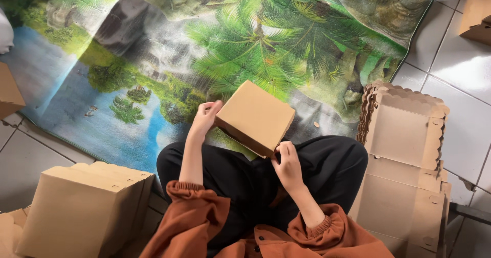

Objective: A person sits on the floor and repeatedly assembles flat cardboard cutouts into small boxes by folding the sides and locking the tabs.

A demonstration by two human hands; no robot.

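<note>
We sit cross-legged on the tiled floor (460,68), knees at the edge of a large printed mat (153,48) showing palms, rocks and blue water. To our right a stack of flat cardboard blanks (404,150) with scalloped edges lies unfolded; to our left stands a row of finished brown boxes (82,207). More cardboard shows at the upper right corner (478,12) and the left edge (7,91).

Between our knees we hold one small closed box (254,117), tilted, clear of the floor. Our left hand (205,117) curls loosely against its left corner, fingertips touching the edge. Our right hand (288,163) pinches the lower right edge, thumb on top.

We judge this box to be at its last step, the side flap being pressed home. The next move seems to call for a firm squeeze along that edge, the left hand bracing the opposite corner.
</note>
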